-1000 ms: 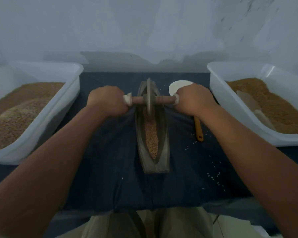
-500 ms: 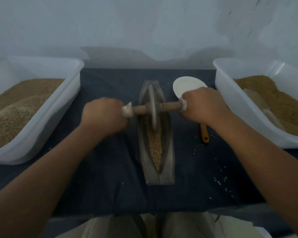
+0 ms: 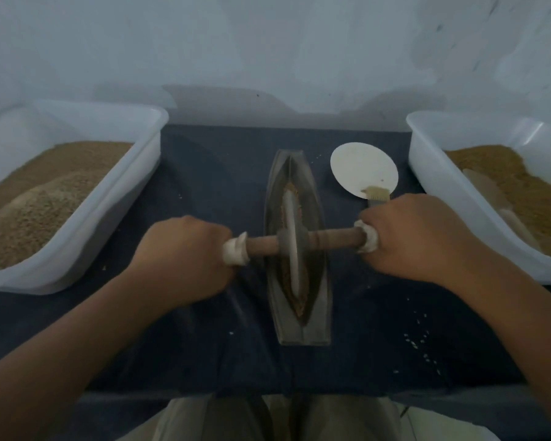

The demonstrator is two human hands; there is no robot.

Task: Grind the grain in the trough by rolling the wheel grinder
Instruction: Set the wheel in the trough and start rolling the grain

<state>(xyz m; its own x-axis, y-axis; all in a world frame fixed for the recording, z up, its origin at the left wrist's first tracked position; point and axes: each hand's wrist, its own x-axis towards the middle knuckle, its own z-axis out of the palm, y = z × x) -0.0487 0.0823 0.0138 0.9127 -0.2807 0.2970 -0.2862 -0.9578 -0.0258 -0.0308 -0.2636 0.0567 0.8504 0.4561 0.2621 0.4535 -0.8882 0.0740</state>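
Head: left hand [image 3: 185,259], right hand [image 3: 420,240], fingers curled round wheel grinder [image 3: 293,249] axle, mid trough [image 3: 303,337].

Arms outstretched, left hand [image 3: 185,249] and right hand [image 3: 417,240] fisted on wheel grinder [image 3: 293,249] handles

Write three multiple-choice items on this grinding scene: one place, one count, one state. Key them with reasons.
1. Where does the white disc lie? A on the lap; B on the dark cloth, right of the trough; C on the floor.
2. How many white tubs stand on the cloth? A one; B two; C three.
3. The wheel grinder is: A gripped by the left hand and the right hand; B gripped by one hand; C lying untouched.
Key: 1B, it sits on the cloth beside the trough's far end; 2B, one stands on each side; 3A, both hands curl round the axle ends.
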